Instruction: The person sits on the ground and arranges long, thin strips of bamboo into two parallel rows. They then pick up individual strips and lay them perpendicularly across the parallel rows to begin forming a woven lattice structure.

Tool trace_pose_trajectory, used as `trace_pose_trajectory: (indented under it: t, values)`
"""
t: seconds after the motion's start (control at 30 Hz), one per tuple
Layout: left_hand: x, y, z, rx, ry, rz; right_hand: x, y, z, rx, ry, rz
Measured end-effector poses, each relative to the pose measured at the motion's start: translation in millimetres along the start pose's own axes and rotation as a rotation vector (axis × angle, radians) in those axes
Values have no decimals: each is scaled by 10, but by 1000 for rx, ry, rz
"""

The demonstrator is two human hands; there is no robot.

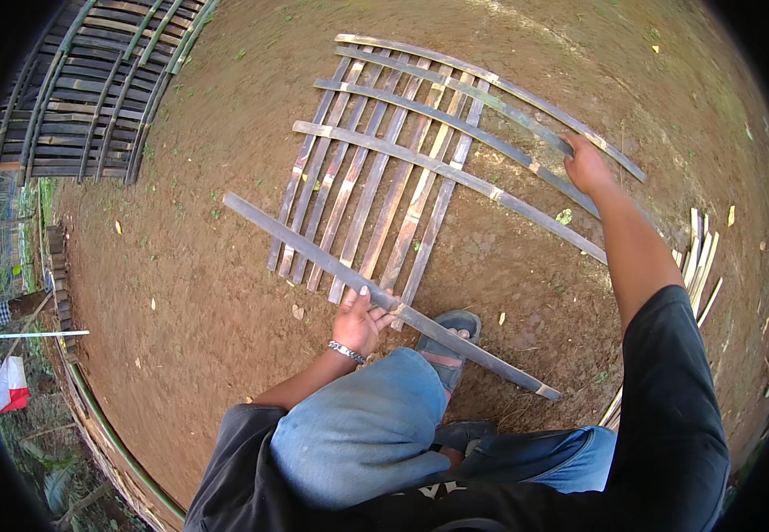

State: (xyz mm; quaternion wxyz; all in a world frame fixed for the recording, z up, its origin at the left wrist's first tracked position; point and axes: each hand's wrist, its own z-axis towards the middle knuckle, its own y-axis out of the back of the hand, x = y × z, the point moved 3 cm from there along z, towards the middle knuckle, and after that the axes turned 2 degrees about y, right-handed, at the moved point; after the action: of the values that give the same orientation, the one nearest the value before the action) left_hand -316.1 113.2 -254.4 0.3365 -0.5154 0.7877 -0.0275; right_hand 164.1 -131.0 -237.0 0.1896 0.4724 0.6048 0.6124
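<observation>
On the ground in front of me lies a partly laid lattice of bamboo slats point(362, 197), with long crosswise strips over several parallel ones. My left hand point(360, 324) grips a loose bamboo slat point(482, 355), thumb on top and fingers underneath, near its middle. That slat slants across the near ends of the lattice and past my foot. Out to the right, my right hand point(587, 165) is closed on a long crosswise strip point(526, 121) near its right end. The uppermost strip point(593, 137) passes just beyond that hand without being held.
A finished-looking bamboo lattice panel point(92, 89) stands at the far left. Thin pale strips point(697, 257) lie in a pile at the right. My sandalled foot point(449, 341) is close to the loose slat. A bamboo-pole edge point(118, 443) and a red-and-white cloth point(10, 387) are at the left.
</observation>
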Motion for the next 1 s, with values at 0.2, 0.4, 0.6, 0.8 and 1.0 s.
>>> trace_pose_trajectory:
  t: [0.2,0.4,0.6,0.8,1.0]
  values:
    - [40,106,13,8,-26,43,-149,121,247,-2,-45,-194]
    - [-11,-58,-5,24,-13,57,-34,237,-38,-397,-126,-114]
    - [26,-283,147,24,-45,38,446,-261,-1975,14,137,191]
    - [203,-357,335,4,-56,-101,540,-443,-3752,343,82,162]
    - [349,-265,431,-41,-34,-135,533,-651,-3957,137,5,-9]
